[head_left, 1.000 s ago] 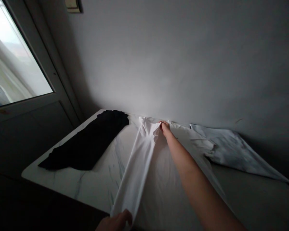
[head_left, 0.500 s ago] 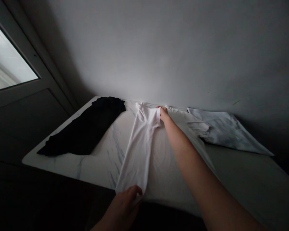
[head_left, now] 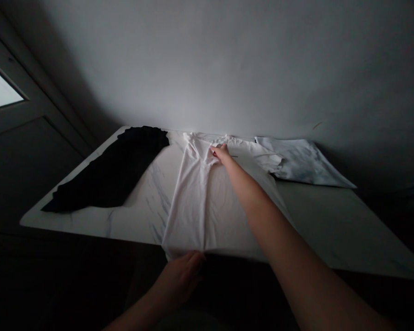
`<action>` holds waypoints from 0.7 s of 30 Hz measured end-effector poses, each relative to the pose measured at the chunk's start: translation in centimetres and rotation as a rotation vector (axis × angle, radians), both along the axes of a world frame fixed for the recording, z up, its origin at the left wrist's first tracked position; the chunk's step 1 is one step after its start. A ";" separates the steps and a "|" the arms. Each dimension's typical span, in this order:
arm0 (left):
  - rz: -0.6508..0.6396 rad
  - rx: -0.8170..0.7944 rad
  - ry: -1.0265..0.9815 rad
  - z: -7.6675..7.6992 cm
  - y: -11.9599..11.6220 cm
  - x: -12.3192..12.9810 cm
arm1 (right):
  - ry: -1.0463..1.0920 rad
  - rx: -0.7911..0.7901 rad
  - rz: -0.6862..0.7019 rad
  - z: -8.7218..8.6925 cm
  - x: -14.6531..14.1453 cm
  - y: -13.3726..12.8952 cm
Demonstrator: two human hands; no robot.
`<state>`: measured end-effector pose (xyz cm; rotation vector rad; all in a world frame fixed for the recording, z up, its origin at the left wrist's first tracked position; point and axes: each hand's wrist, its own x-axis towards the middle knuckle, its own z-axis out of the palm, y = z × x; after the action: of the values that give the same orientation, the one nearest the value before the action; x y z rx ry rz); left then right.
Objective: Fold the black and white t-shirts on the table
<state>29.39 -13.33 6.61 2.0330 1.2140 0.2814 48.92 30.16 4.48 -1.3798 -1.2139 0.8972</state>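
Note:
A white T-shirt (head_left: 227, 211) lies spread on a marble-patterned table, its left side folded inward over the body. My left hand (head_left: 186, 272) is closed on the shirt's bottom hem at the table's front edge; its fingertips are partly in shadow. Reaching to the far end, my right hand (head_left: 220, 152) pinches the folded sleeve below the neckline. The shirt's other sleeve stretches to the right and touches a folded grey-white garment (head_left: 307, 161).
On the left of the marble-patterned table (head_left: 138, 225) lies a black garment (head_left: 106, 174). A pale wall (head_left: 207, 69) rises along the table's back edge. Beyond the left end is a door (head_left: 17, 138) with a glass pane.
My right hand has moved left and the sleeve now lies turned in over the shirt. The folded strip lies flatter, with my left hand still at the hem. The view has shifted slightly.

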 end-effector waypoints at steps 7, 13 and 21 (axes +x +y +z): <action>-0.013 0.046 -0.004 3.6 1.7 -3.8 | -0.324 -0.096 -0.045 2.1 -1.2 -3.6; 0.027 0.463 0.123 8.3 17.7 -8.2 | -0.388 -0.035 -0.023 3.3 -1.8 -3.4; 0.195 0.552 0.378 7.2 47.3 -7.2 | -0.390 0.196 -0.037 1.2 -1.9 -1.5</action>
<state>22.16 33.97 13.78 2.5192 1.7180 0.3674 47.01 28.64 5.65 -1.4510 -1.5199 0.4773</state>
